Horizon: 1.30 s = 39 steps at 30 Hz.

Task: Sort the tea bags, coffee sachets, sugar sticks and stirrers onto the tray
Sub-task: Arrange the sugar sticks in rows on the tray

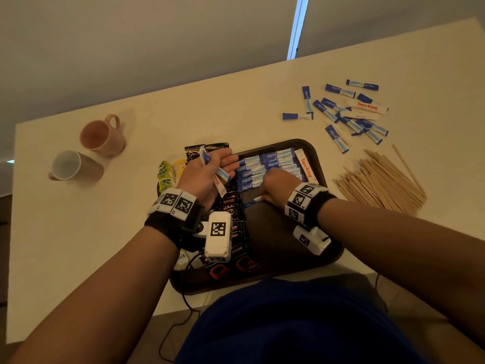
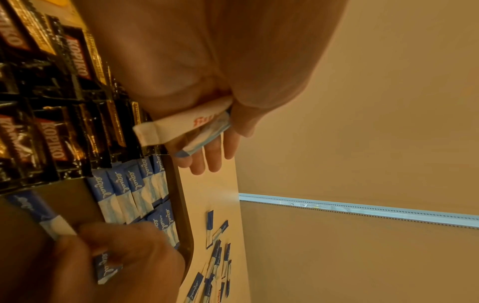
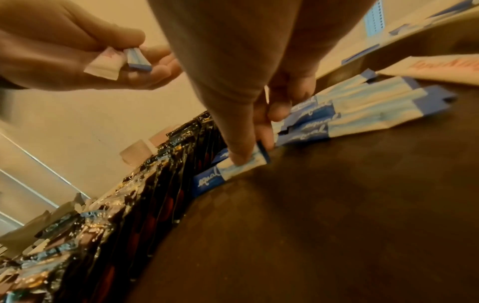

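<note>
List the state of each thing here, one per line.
Left hand: holding spare sugar sticks.
Right hand: pinching a blue sugar stick on the tray.
Stirrers: piled off the tray.
Pink mug: empty.
Loose sugar sticks: scattered on the table.

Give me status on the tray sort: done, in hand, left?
Done: coffee sachets are lined up down the tray's left, with rows of blue sugar sticks at its far end.
In hand: the right hand sets down another blue stick; the left hand holds spare sticks.
Left: loose sugar sticks and the stirrers lie on the table.
</note>
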Available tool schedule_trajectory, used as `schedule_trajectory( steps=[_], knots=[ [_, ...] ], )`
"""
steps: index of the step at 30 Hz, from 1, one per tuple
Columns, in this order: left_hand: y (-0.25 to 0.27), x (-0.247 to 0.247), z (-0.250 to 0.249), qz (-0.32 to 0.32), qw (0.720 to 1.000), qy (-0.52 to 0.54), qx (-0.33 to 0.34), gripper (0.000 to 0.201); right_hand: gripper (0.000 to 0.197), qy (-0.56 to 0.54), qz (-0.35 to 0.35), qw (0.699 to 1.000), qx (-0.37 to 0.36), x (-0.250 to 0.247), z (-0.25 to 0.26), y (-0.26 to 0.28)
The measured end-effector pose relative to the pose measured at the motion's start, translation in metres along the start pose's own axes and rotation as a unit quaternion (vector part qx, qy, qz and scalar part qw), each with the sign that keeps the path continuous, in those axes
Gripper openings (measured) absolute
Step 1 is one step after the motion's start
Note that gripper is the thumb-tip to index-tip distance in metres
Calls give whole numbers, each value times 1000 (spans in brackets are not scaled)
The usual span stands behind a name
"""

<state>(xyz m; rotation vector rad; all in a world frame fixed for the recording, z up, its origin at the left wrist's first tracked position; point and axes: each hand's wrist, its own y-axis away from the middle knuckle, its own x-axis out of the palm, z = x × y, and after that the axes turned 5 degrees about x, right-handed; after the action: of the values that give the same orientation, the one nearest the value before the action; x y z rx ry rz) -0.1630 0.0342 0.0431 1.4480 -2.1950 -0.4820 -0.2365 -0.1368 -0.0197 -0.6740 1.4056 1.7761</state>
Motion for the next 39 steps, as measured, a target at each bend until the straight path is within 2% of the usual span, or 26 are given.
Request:
schedule_trajectory(
  steps=[4, 9, 23, 28, 32, 39],
  knots=[
    [3, 1, -1, 1, 1000, -9, 0, 39, 25, 12, -77, 996, -34, 7, -1, -1],
    [3, 1, -1, 4, 1000, -19, 2, 40, 26, 19, -53, 997, -48, 10, -4, -1],
    [0, 2, -2, 1, 1000, -26, -3, 40, 22, -8, -105, 994, -13, 12, -10, -7],
    [0, 1, -1, -6, 999, -40, -1, 40, 21, -94, -117, 987, 61, 4, -33, 3],
    [-1, 3, 2, -5, 999, -46, -3, 40, 30, -71, -92, 987, 110, 11, -53, 19],
    [1, 10, 3, 3, 998, -57, -9, 38, 27, -35, -94, 991, 85, 13, -51, 22]
  ],
)
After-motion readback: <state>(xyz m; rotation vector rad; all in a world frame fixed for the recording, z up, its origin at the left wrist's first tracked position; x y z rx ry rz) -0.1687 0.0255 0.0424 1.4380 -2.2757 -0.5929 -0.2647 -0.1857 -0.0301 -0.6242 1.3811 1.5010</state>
